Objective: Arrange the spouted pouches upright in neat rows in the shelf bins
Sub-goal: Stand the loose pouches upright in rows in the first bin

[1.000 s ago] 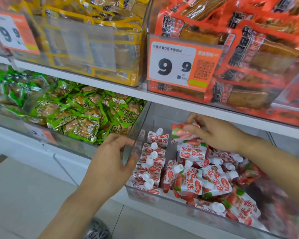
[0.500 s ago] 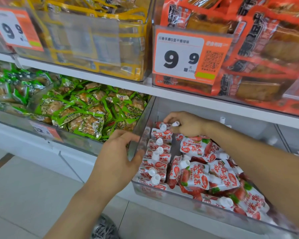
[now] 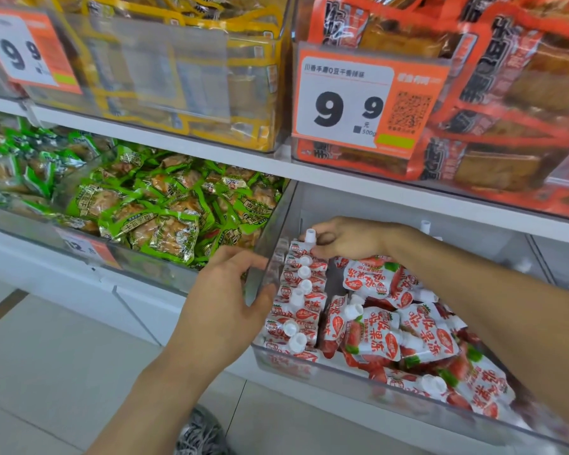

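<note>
Right hand (image 3: 349,239) pinches a strawberry jelly pouch (image 3: 304,249) at the row's (image 3: 298,297) 12 o'clock end; seat it upright, cap (image 3: 310,236) up. Left hand (image 3: 227,300) grips the clear bin's wall (image 3: 270,254).

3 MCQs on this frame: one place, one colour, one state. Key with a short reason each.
1. Where does the upright row of pouches stand in the clear bin?
A. along its left wall
B. along its right wall
C. across its front lip

2. What colour are the snack packs in the bin to the left?
A. yellow
B. green
C. blue

3. What is the right hand doing?
A. resting open on the shelf
B. gripping a price tag
C. pinching a pouch at the far end of the row

Key:
1 A, the white caps line up against the left wall, while loose pouches lie in a heap to the right.
2 B, their wrappers are bright green.
3 C, fingers close around the pouch just below its spout; the left hand grips the bin's left wall.
</note>
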The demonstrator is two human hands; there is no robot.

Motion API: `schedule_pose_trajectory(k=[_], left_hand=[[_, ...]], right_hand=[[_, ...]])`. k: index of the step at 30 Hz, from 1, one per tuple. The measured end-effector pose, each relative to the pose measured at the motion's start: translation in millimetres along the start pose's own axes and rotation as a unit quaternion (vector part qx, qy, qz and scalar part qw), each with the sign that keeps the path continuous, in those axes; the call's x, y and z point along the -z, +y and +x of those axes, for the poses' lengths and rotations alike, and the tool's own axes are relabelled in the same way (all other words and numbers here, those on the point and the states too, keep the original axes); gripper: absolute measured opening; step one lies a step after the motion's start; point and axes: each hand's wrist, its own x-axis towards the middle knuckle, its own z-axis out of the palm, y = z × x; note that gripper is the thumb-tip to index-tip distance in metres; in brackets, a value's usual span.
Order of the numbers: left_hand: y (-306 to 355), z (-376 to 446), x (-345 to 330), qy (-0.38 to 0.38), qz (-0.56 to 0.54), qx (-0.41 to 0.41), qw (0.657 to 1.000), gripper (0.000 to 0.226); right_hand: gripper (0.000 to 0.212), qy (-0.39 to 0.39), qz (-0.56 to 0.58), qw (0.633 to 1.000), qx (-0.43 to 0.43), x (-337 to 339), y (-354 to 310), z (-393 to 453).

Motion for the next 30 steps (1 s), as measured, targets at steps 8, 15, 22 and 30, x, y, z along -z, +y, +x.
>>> schedule_pose_trajectory(k=[8, 15, 22, 30], left_hand=[[1, 0, 1, -0.006, 0.001, 0.003, 1.000, 0.027], [2, 0, 2, -0.009, 0.003, -0.003, 1.000, 0.027], [2, -1, 3, -0.010, -0.008, -0.006, 1.000, 0.026], [4, -1, 2, -0.005, -0.009, -0.011, 1.000, 0.023]], right_hand=[[0.043, 0.144, -0.032, 0.989, 0.034, -2, -8, -44], [0.043, -0.003, -0.158, 0.980, 0.120, -25, -15, -108], [0.015, 0.178, -0.136, 0.950, 0.216, -34, -9, -126], [0.035, 0.468, -0.042, 0.882, 0.032, -19, -11, -93]])
